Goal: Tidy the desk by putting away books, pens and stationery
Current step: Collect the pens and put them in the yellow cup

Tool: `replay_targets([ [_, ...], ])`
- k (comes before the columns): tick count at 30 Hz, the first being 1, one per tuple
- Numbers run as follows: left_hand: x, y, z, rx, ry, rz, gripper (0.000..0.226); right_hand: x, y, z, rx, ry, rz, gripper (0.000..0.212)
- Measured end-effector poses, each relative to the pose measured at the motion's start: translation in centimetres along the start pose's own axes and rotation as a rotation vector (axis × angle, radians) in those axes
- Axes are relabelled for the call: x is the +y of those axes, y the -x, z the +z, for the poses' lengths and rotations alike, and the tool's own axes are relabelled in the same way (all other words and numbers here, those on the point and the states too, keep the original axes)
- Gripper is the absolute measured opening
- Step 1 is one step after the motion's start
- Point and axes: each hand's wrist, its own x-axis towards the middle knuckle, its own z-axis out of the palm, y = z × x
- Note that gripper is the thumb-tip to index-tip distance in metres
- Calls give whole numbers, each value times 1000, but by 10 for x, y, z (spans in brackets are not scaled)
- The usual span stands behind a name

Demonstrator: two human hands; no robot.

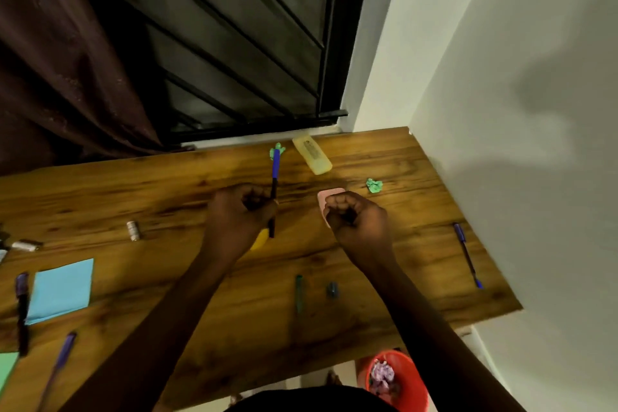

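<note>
Wooden surface [368, 321] fills the lower half of the frame. Its far edge runs under the barred window [234, 43] and the dark curtain [67, 60] at upper left. The right edge butts the pale wall [501, 77], slanting from upper centre to lower right. The near edge slants back toward bottom centre. Below it, lower right, stands a red bucket [413, 378] with crumpled purple paper [383, 376] inside. The widest open wood lies left of centre, between the left forearm and a thread spool [133, 230].

Left hand [240, 211], centre frame, has its fingers curled round a blue-capped pen [275, 165]. The pen stands near upright in the picture, cap toward the window. A yellow thing [259, 239] shows just below that hand; too hidden to tell what it is. Right hand [354, 214] is just beside it, fingers curled in. A pink block [329, 194] peeks out at its upper left; cannot tell whether it is gripped or only lies beneath. A strip of wood separates the two hands.

Above the hands, near the far edge:
- a green paper wad [280, 148] behind the pen's cap
- a pale yellow case [312, 154]
- a second green wad [374, 185] further right

A blue pen [466, 254] lies along the right edge, well apart from the right hand. Between the forearms lie a green pen [298, 291] and a small blue-grey piece [332, 289].

Far left of the frame:
- more spools [26, 245]
- a blue sheet [62, 289]
- a dark pen [21, 311]
- a purple pen [62, 358]
- a green sheet [6, 371] cut off by the frame
</note>
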Motion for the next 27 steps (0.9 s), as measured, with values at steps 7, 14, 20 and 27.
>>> replay_targets([
  [7,23,29,107,-189,57,-104,21,50,3,-80,47,164,46,9],
  [14,36,50,184,-301,43,-127,18,133,16,-182,92,568,217,41],
  [20,46,60,218,-343,-35,-130,21,185,21,-210,162,654,302,46],
  [27,48,54,223,-313,2,-96,24,200,26,-222,157,602,382,29],
])
